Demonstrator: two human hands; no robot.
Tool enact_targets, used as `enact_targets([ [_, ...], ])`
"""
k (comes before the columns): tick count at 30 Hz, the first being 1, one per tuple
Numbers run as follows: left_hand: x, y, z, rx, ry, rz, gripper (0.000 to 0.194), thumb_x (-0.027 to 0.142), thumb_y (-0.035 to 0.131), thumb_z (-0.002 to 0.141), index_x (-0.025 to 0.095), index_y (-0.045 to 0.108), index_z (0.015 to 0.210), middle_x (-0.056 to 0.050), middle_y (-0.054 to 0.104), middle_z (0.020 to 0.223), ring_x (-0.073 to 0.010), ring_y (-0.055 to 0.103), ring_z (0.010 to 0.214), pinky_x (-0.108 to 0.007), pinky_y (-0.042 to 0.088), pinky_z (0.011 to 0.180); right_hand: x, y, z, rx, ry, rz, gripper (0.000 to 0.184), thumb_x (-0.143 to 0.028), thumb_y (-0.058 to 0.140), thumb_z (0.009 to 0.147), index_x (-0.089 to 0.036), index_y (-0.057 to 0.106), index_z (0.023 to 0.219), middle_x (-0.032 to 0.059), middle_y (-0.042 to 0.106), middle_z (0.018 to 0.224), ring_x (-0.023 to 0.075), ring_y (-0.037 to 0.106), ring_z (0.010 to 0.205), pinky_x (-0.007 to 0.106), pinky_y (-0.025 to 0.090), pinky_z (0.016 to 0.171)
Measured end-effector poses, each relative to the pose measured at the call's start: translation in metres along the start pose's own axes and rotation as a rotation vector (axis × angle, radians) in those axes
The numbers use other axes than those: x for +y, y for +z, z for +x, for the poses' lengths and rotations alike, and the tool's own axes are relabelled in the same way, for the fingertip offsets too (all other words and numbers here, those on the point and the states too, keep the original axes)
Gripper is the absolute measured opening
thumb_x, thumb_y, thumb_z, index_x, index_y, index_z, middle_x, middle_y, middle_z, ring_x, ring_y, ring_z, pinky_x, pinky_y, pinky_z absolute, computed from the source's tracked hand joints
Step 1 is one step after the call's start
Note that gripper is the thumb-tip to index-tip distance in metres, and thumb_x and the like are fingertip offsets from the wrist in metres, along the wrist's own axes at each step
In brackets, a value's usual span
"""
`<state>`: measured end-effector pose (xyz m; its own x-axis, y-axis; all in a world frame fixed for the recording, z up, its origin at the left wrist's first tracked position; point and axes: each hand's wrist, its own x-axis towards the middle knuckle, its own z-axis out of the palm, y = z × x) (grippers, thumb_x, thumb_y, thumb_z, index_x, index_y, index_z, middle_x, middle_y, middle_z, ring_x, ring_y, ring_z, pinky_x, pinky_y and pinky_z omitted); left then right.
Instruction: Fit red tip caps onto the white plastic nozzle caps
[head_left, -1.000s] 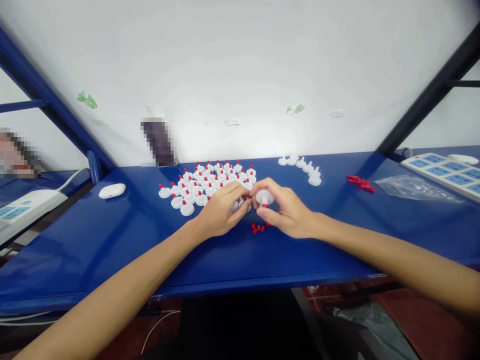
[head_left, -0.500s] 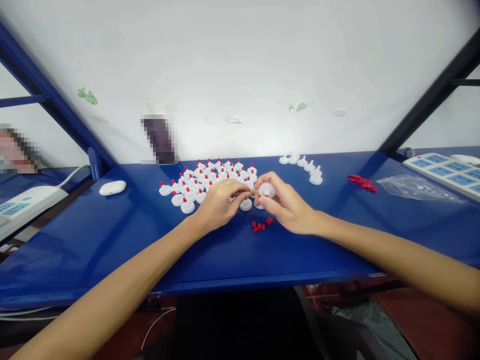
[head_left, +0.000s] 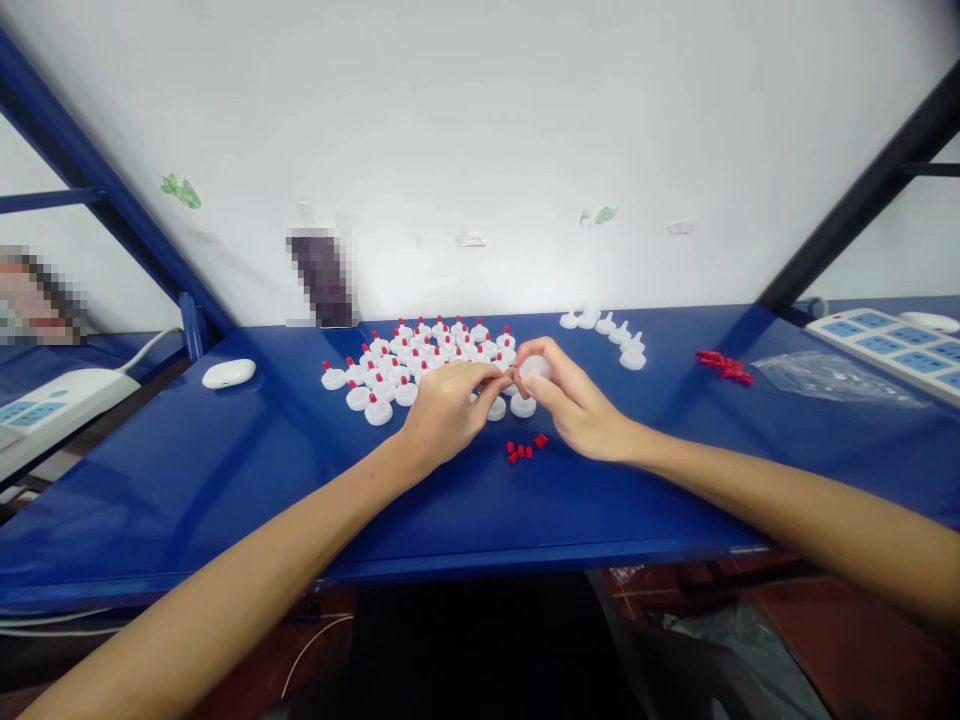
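Observation:
My right hand (head_left: pixel 581 405) is closed around a white plastic nozzle cap (head_left: pixel 535 370), its round base facing up towards me. The fingers of my left hand (head_left: pixel 448 405) are pinched together and meet my right fingertips at the cap's narrow end. Whatever lies in that pinch is hidden. Behind and to the left of my hands stand several white nozzle caps with red tips (head_left: pixel 405 360), upright in a cluster. Just in front of my hands lie several small loose red tips (head_left: pixel 521 452). Part of the cluster is covered by my left hand.
Several white nozzle caps without red tips (head_left: pixel 619 334) stand at the back right. Beyond them lie a pile of red tips (head_left: pixel 724 366) and a clear plastic bag (head_left: pixel 829 380). A white earbud case (head_left: pixel 229 374) and power strips (head_left: pixel 892 340) sit on the blue table (head_left: pixel 300 500).
The nozzle cap in my right hand has tilted, so its base now faces me and its stem is out of sight. My left fingers stay pinched close by.

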<state>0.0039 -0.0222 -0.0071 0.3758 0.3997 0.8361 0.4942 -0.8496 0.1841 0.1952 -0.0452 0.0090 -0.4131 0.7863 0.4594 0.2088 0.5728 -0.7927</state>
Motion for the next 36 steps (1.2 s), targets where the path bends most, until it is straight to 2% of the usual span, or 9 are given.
enact_targets([
  [4,-0.003,0.001,-0.001,-0.051,-0.024,0.026,0.008,0.019,0.061,0.094,0.016,0.069,0.096,-0.004,0.076,0.085,-0.0159,0.070,0.076,-0.028,0.054,0.073,0.003,0.001,0.000,-0.007,-0.029,-0.008,0.028,-0.050,0.044,0.099,-0.024,0.042,0.110,-0.0014,0.050,0.081,0.0141,0.046,0.067,0.028,0.040,0.063],
  [7,-0.006,-0.001,-0.001,-0.098,-0.070,0.029,0.010,0.019,0.059,0.095,0.017,0.069,0.095,-0.005,0.076,0.089,-0.0173,0.070,0.080,-0.029,0.054,0.076,0.001,0.002,-0.001,-0.030,-0.075,-0.119,0.024,-0.045,0.045,0.100,-0.023,0.042,0.111,-0.0020,0.052,0.080,0.0133,0.045,0.065,0.027,0.039,0.063],
  [14,-0.009,-0.006,-0.001,-0.189,-0.102,-0.016,0.011,0.020,0.055,0.095,0.018,0.065,0.093,-0.003,0.073,0.083,-0.0160,0.067,0.074,-0.028,0.051,0.071,-0.006,0.000,-0.003,-0.114,-0.084,-0.277,0.023,-0.043,0.048,0.099,-0.024,0.046,0.111,-0.0014,0.058,0.079,0.0136,0.048,0.063,0.026,0.039,0.060],
  [20,-0.009,-0.007,0.000,-0.199,-0.077,-0.035,0.008,0.020,0.056,0.095,0.017,0.064,0.093,-0.003,0.072,0.085,-0.0159,0.066,0.076,-0.027,0.049,0.071,-0.005,-0.003,-0.004,-0.136,-0.081,-0.237,0.025,-0.045,0.048,0.099,-0.023,0.047,0.112,0.0033,0.065,0.094,0.0154,0.057,0.075,0.028,0.043,0.067],
  [26,-0.008,-0.006,-0.001,-0.192,-0.086,-0.040,0.008,0.022,0.058,0.095,0.017,0.064,0.095,-0.003,0.072,0.086,-0.0155,0.066,0.077,-0.026,0.049,0.070,-0.005,-0.004,-0.004,-0.119,-0.092,-0.200,0.028,-0.046,0.049,0.099,-0.022,0.048,0.112,0.0026,0.067,0.091,0.0137,0.056,0.070,0.027,0.043,0.065],
  [30,-0.009,-0.007,-0.001,-0.179,-0.044,-0.038,0.008,0.020,0.058,0.096,0.017,0.064,0.099,-0.004,0.073,0.090,-0.0163,0.067,0.082,-0.028,0.050,0.075,-0.006,-0.005,-0.004,-0.125,-0.096,-0.185,0.029,-0.046,0.049,0.098,-0.022,0.049,0.114,0.0025,0.067,0.091,0.0136,0.056,0.069,0.027,0.043,0.064],
  [36,-0.010,-0.005,-0.003,-0.194,0.049,0.028,0.009,0.021,0.054,0.098,0.018,0.062,0.095,-0.003,0.069,0.083,-0.0157,0.063,0.075,-0.028,0.049,0.071,-0.002,-0.009,0.002,-0.063,0.008,0.002,0.033,-0.051,0.045,0.099,-0.021,0.052,0.112,0.0014,0.067,0.083,0.0161,0.062,0.076,0.029,0.046,0.070],
])
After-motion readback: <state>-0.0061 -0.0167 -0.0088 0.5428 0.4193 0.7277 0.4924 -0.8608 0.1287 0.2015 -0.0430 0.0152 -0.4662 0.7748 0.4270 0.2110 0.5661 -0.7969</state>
